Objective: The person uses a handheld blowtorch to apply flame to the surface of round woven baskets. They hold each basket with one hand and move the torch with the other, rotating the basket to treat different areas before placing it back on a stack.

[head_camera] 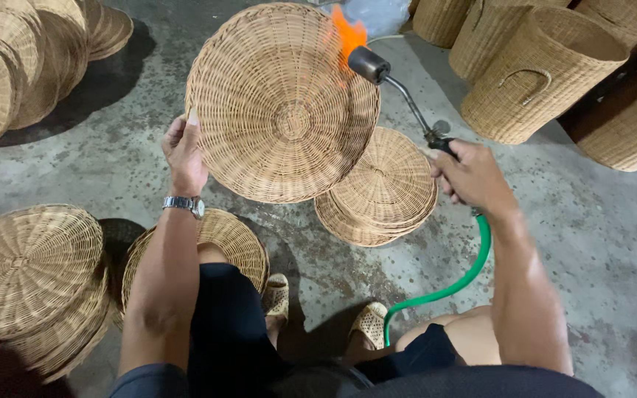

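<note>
My left hand [184, 153] grips the left rim of a round woven rattan lid [278, 103], held tilted up above the concrete floor. In my right hand [470, 177] is a gas torch [396, 85] with a metal nozzle and a thin tube. An orange flame [348, 33] burns at the nozzle, right against the lid's upper right edge. A green hose [458, 276] runs from the torch handle down between my knees.
A stack of woven lids [385, 191] lies on the floor under the held one. More lid stacks sit at the left [31, 276], under my left arm [241, 243] and at the back left [16, 66]. Tall woven baskets [547, 74] stand at the back right.
</note>
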